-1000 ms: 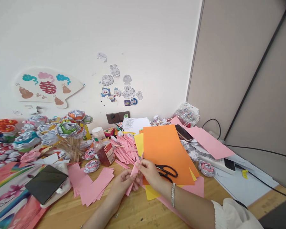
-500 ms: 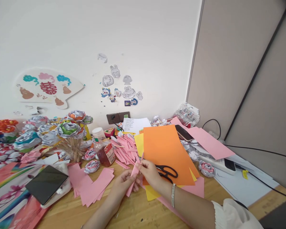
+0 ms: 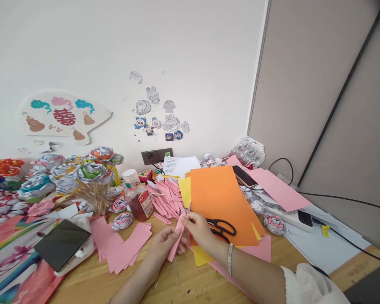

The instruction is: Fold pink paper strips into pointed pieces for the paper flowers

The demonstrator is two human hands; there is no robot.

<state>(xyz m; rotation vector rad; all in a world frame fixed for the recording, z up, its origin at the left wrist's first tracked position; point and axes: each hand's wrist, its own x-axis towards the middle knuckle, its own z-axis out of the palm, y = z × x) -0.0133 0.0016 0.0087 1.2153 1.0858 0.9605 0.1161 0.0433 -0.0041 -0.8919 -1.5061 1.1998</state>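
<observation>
A narrow strip of pink paper [image 3: 174, 249] slants between both hands above the wooden table. My left hand [image 3: 163, 244] is closed on its lower part, thumb on top and fingers curled behind. My right hand [image 3: 198, 227] pinches the upper end, its fingers partly hidden from me. Just behind lies a heap of folded pink paper strips [image 3: 166, 196]. Black-handled scissors [image 3: 223, 228] rest on the orange sheets [image 3: 220, 194], close to my right hand. Flat pink paper pieces [image 3: 129, 249] are stacked left of my left hand.
A bottle of reddish liquid [image 3: 139, 204] stands behind the left hand, near several paper flowers [image 3: 91, 171] on sticks. A tablet [image 3: 62, 244] lies at the left. On the right are a phone [image 3: 243, 176], a pink sheet [image 3: 281, 190], cables and white papers [image 3: 329, 245].
Both hands stay almost in place, still holding the pink paper strip. Only slight finger movement shows; the things on the table have not moved.
</observation>
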